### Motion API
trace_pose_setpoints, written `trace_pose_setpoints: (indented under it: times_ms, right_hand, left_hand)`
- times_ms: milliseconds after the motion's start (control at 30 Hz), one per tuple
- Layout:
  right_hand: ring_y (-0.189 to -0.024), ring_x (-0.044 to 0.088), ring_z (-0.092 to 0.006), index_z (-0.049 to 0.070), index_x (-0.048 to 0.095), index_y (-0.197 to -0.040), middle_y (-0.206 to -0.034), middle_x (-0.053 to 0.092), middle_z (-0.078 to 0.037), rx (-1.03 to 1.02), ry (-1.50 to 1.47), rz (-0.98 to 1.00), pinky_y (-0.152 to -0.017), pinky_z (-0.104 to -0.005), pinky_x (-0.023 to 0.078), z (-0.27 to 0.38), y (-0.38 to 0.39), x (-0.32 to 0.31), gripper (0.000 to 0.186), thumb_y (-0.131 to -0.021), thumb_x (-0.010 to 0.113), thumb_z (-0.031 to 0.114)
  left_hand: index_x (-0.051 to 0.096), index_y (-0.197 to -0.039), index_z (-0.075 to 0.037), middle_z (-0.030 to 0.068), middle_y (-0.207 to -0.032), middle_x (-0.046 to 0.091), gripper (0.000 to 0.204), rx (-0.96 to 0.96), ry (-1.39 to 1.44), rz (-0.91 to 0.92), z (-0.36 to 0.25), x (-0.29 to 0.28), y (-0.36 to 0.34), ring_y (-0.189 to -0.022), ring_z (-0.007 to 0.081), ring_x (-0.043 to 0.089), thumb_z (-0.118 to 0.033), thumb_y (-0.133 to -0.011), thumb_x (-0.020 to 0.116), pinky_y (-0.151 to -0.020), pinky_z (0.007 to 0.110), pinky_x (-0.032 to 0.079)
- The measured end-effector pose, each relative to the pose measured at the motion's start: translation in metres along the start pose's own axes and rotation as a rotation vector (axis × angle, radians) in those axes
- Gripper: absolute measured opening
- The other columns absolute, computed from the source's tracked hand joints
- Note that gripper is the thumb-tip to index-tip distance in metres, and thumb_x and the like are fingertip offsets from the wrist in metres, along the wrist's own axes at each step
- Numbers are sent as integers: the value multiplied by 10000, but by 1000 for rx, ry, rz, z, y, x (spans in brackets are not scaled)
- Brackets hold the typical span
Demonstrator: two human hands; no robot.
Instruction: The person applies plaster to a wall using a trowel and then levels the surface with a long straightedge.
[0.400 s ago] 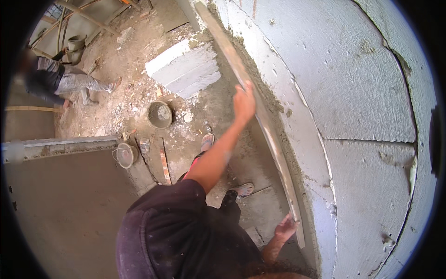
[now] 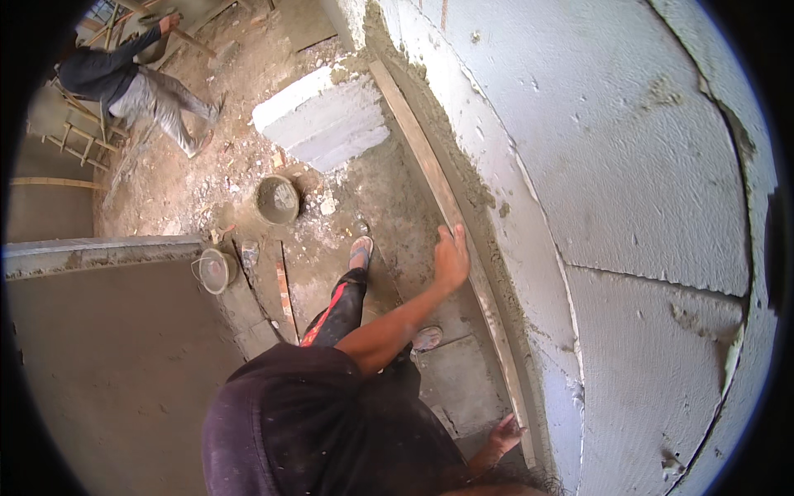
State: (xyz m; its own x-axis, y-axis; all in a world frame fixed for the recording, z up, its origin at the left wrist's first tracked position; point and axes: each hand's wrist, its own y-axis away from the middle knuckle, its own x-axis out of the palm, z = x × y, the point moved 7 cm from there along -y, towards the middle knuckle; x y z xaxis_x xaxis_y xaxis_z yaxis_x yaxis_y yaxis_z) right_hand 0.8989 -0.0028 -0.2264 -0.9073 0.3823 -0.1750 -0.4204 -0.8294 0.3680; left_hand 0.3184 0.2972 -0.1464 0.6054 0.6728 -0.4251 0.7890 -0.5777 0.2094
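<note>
My left hand (image 2: pixel 452 256) grips a long, narrow straightedge board (image 2: pixel 413 136) at about its middle, my arm stretched up from the lower edge. My right hand (image 2: pixel 504 434), lower down, holds the same board near its bottom end. The board lies lengthwise along a strip of wet grey mortar (image 2: pixel 481 186) beside a wall of pale blocks (image 2: pixel 645 190). Grey smears mark the board's face, and its upper end reaches close to the far corner.
Pale blocks (image 2: pixel 318 116) lie left of the board's far end. A mortar bucket (image 2: pixel 277 198), another bucket (image 2: pixel 213 271) and a brick-coloured strip (image 2: pixel 285 293) lie on the rubble-strewn floor. A low plastered wall (image 2: pixel 107 331) fills the lower left. A co-worker (image 2: pixel 141 91) is near bamboo poles (image 2: pixel 78 140).
The board and both my hands have moved toward me, down the picture. My left foot shows farther forward. The co-worker has moved farther up the picture, an arm now stretched toward the poles.
</note>
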Motion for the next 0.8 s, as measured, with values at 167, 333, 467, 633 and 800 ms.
trace_pose_setpoints:
  times_ms: [167, 333, 467, 633, 800]
  right_hand:
    - [-1099, 584, -288, 8, 569, -1212, -1195, 626, -146, -364, 1320, 301, -1015, -370, 421, 52, 4, 125, 388, -1004, 401, 288]
    - [-1167, 554, -283, -7, 532, -1254, -1258, 588, -152, -730, 1644, 265, -1050, -360, 421, 23, 6, 95, 422, -1000, 423, 312]
    - [-1053, 616, -303, 61, 538, -1272, -1201, 634, -110, -357, 694, 104, -1021, -399, 384, -15, -7, -56, 404, -996, 366, 302]
    - [-1196, 516, -271, 34, 499, -1300, -1303, 556, -132, -108, 629, 155, -1068, -403, 346, -71, -30, -24, 429, -985, 386, 303]
    - [-1213, 501, -260, -55, 463, -1301, -1314, 529, -175, 435, -918, 47, -1134, -339, 293, -31, -15, 140, 465, -1025, 367, 305]
  left_hand:
    - [469, -1026, 60, 335, -780, 609, 538, -5, 3, -103, 31, -22, -85, -799, 516, 597, -456, -1011, 321, -708, 544, 461]
    - [448, -1021, 49, 344, -771, 602, 522, -94, -116, -56, 38, -17, -52, -782, 523, 596, -453, -1013, 305, -695, 556, 466]
    - [417, -1039, 48, 357, -789, 596, 496, -127, 22, 90, 61, 28, 67, -783, 529, 592, -437, -1010, 317, -706, 567, 458]
    - [442, -989, 77, 367, -812, 592, 537, -76, 7, 113, 79, 54, 43, -801, 533, 588, -445, -1011, 316, -701, 560, 454]
    - [454, -1005, 101, 377, -839, 590, 622, 2, -49, -101, 87, 3, -68, -845, 515, 598, -498, -1005, 285, -719, 545, 465]
